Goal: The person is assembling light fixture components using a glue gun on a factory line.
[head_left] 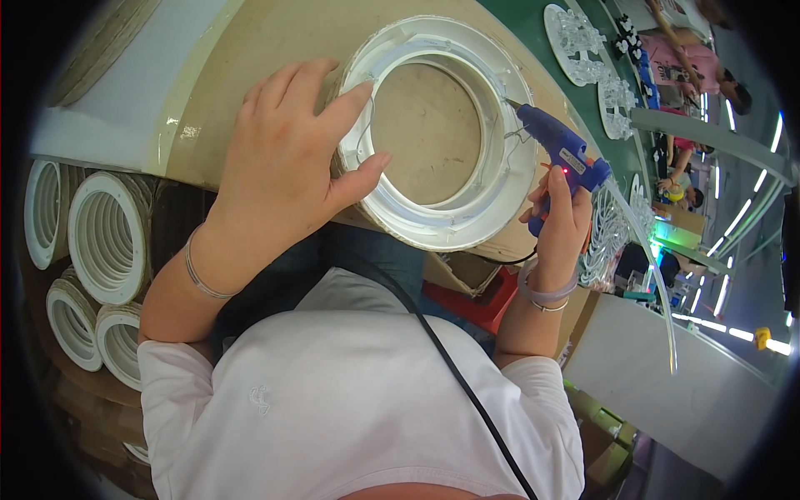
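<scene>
A white round ring-shaped plastic frame (500, 179) lies on the beige worktable (275, 33) in front of me. My left hand (287, 158) rests flat on the ring's left side, thumb and forefinger on its inner rim. My right hand (562, 218) grips the handle of a blue hot glue gun (560, 148). Its nozzle points at the ring's upper right rim, where thin wires run. A clear glue stick (646, 250) trails from the back of the gun.
Stacks of white rings (104, 237) stand at the lower left beside my seat. More clear and white round parts (575, 42) lie on the green table at the top right, where other people work. A black cable (467, 383) crosses my white shirt.
</scene>
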Demonstrator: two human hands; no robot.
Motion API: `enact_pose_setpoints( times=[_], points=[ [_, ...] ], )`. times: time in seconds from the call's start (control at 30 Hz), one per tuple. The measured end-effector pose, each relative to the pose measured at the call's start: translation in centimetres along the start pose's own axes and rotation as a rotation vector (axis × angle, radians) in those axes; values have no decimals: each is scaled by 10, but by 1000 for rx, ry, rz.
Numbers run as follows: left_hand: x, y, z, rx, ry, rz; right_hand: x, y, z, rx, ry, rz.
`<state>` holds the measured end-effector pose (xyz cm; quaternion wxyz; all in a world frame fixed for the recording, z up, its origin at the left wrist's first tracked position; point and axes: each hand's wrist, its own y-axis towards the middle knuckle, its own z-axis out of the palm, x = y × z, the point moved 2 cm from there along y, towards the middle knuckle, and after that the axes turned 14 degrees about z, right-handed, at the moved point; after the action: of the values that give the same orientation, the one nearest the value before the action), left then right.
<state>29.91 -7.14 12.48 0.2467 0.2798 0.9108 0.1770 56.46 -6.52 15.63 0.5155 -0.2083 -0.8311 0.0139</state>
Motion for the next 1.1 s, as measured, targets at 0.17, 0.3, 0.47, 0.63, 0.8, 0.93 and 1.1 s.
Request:
enact_pose_setpoints(
  times=[0.17,0.3,0.47,0.63,0.8,0.93,1.1],
  points=[
    [1,1,1,0,-6,3,0,-2,-1,-3,7,32],
    [1,1,0,7,1,4,0,-2,-2,-8,-9,29],
    [-1,0,0,12,5,7,-3,0,-5,-44,-22,21],
    [-3,-1,3,-12,-15,-4,5,-4,-15,38,109,-5],
    [-1,-1,4,-35,-23,25,10,-27,-32,121,162,-49],
    [-14,3,-6,-102,-23,91,1,-56,-44,68,97,-29],
    [-31,-12,-8,-140,-64,286,-12,-68,-44,-22,-54,-53]
  ],
)
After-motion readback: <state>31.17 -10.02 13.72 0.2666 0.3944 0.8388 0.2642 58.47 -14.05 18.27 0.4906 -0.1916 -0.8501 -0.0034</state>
